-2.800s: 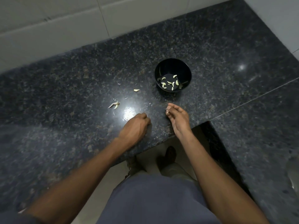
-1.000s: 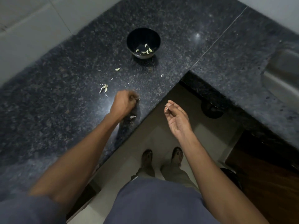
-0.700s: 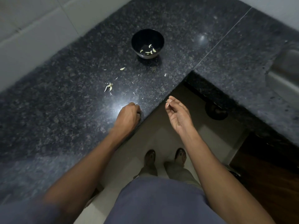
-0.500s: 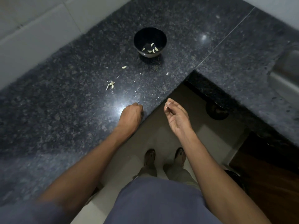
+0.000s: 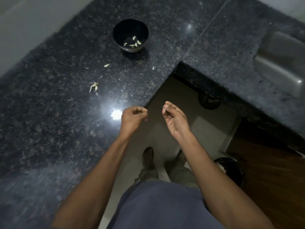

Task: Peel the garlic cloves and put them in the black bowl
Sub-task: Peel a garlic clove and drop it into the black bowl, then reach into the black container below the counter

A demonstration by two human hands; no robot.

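The black bowl (image 5: 130,35) stands far back on the dark granite counter (image 5: 57,104) with several peeled garlic cloves (image 5: 134,43) inside. One loose clove (image 5: 106,65) lies on the counter in front of the bowl, and a small heap of garlic skins (image 5: 93,86) lies further left. My left hand (image 5: 133,117) hovers at the counter's front edge with its fingers curled; I see nothing in it. My right hand (image 5: 175,119) is off the counter, over the floor, and pinches a thin scrap of garlic skin (image 5: 164,109) between thumb and fingertips.
Tiny skin flakes (image 5: 123,90) are scattered on the counter. The counter turns a corner to the right, where a steel sink (image 5: 280,63) is set in. Below are the floor, my feet and a dark bin (image 5: 229,169).
My left hand swept along the counter toward its front edge and has lifted off it, fingers still curled. My right hand holds the skin scrap as before. The view has shifted back from the counter.
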